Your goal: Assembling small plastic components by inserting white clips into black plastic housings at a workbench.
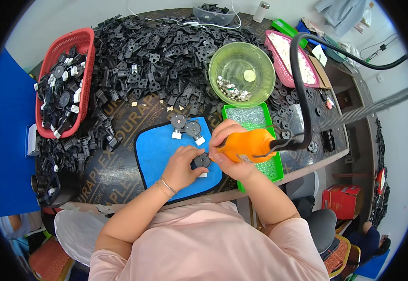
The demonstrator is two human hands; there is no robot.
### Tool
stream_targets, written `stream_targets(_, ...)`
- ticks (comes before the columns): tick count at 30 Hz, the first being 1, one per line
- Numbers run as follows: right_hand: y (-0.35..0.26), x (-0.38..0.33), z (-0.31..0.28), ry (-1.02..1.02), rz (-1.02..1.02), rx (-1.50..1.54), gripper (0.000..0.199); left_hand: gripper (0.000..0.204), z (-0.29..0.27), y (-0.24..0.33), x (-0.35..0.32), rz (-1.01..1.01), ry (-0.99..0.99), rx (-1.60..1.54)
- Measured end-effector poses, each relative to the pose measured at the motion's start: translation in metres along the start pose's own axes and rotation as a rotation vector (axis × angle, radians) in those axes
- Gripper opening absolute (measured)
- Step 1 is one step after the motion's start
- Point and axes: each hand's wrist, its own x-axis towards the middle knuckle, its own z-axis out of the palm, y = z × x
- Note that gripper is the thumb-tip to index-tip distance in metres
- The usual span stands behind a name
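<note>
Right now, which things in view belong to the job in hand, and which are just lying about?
Likely job: orange tool in the right hand; round black part in the left hand; blue mat; green tray; piled black parts.

Seemingly lying about: white bottle; red carton.

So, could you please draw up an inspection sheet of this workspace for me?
Surface: dark printed tabletop, with a blue, black-edged cloth mat on it.
Job's things: round black part with a white block over the mat; two similar black-and-white pieces beyond it; orange handheld tool.
Clutter: large heap of black plastic parts; small pale scraps in front.
Hands: left hand holds the round part; right hand grips the tool.
Cables: thick black cable arching from the tool; thin white cord by the heap's far side.
Surroundings: red plastic basket at left; green translucent bowl of small metal pieces; red box at lower right.
</note>
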Motion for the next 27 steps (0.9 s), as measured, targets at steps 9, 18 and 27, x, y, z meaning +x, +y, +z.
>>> stream_targets(9,-0.017,0.007,-0.047,0.354,-0.074,0.085,0.023,0.053,-0.002,0.003,-0.001,-0.064,-0.005,0.0)
stream_targets(18,0.007,-0.013,-0.056,0.407,-0.039,0.005,0.022,0.053,-0.003,0.008,0.0,-0.064,-0.004,0.019)
stream_targets(27,0.013,-0.012,-0.056,0.373,-0.034,0.009,0.023,0.05,-0.003,0.009,0.001,-0.071,-0.006,0.014)
